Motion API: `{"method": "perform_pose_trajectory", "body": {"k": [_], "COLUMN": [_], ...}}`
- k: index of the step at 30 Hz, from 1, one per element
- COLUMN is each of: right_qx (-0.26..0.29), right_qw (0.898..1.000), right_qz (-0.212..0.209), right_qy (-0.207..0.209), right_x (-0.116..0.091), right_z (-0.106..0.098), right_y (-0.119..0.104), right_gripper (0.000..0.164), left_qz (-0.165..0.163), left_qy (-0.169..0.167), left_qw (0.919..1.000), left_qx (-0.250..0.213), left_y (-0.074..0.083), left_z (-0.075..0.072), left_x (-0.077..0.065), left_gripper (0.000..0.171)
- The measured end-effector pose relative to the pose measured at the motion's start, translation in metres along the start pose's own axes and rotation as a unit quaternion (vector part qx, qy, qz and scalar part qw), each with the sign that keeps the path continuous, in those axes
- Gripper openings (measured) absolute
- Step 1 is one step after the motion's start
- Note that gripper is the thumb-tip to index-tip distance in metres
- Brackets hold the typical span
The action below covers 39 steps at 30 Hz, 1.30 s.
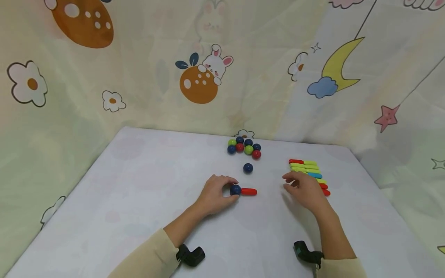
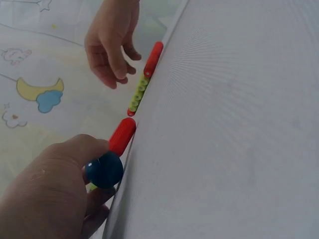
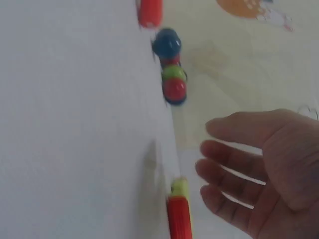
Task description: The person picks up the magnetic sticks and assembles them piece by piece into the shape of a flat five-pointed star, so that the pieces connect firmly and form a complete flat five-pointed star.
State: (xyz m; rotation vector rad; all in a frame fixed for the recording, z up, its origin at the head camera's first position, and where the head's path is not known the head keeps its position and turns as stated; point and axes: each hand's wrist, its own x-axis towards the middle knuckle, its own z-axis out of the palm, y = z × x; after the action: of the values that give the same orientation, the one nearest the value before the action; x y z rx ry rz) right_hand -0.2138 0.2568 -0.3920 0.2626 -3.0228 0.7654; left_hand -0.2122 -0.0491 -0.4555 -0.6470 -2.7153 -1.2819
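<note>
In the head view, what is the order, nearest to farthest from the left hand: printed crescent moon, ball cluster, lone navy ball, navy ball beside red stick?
1. Navy ball beside red stick: held in the left hand.
2. Lone navy ball: beyond, slightly right.
3. Ball cluster: behind the lone navy ball.
4. Printed crescent moon: on the backdrop, upper right.

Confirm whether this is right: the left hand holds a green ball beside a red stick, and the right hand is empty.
The colour is wrong: in the head view, the left hand holds a dark blue ball beside a red stick. The right hand is empty, as stated.
</note>
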Motion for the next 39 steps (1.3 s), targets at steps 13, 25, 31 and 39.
{"method": "perform_pose_trajectory", "body": {"k": [13, 25, 31, 39], "right_qx": [-0.063, -0.068, -0.084, -0.054], "right_qw": [0.991, 0.992, 0.993, 0.993], "right_qz": [0.107, 0.092, 0.078, 0.095], "right_qy": [-0.040, -0.047, -0.041, -0.038], "right_x": [-0.012, -0.009, -0.009, -0.010], "right_z": [-0.028, -0.018, -0.017, -0.017], "right_y": [0.054, 0.056, 0.057, 0.058], "right_gripper": [0.039, 0.041, 0.035, 0.040], "left_qz": [0.001, -0.029, -0.032, -0.010], "left_qy": [-0.010, -0.006, -0.015, -0.017], "left_qw": [0.9991, 0.9979, 0.9982, 0.9991], "left_qx": [-0.041, -0.058, -0.048, -0.038], "left_y": [0.000, -0.003, -0.003, -0.002], "left_z": [-0.006, -0.003, -0.002, -0.003], "left_x": [-0.001, 0.001, 0.001, 0.001], "left_gripper": [0.029, 0.027, 0.035, 0.031]}}
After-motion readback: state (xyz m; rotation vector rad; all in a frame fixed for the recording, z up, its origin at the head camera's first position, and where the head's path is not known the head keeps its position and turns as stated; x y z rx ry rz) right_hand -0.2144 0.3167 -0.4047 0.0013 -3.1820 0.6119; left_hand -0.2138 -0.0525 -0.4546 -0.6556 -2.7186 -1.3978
